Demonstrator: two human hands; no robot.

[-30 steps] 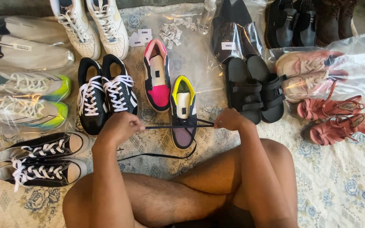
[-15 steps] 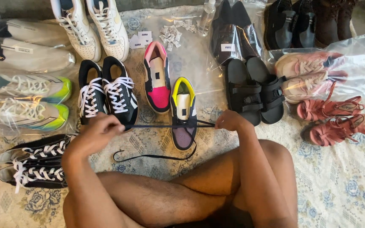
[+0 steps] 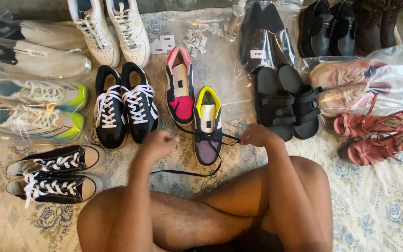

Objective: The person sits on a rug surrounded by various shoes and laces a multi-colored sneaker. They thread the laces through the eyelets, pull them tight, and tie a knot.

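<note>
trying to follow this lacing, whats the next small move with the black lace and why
Probably pull both ends taut: the left hand and right hand each hold an end of the black lace, which crosses the yellow-collared sneaker and hangs in a slack loop below its toe.

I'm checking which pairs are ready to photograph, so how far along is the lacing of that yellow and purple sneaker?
Early on. The black lace crosses the yellow and purple sneaker only near the toe; the upper part looks unlaced. In hand: the left hand and right hand each hold a lace end, one end trailing on the cloth. Left: the upper rows, and the pink sneaker beside it shows no lace.
</note>
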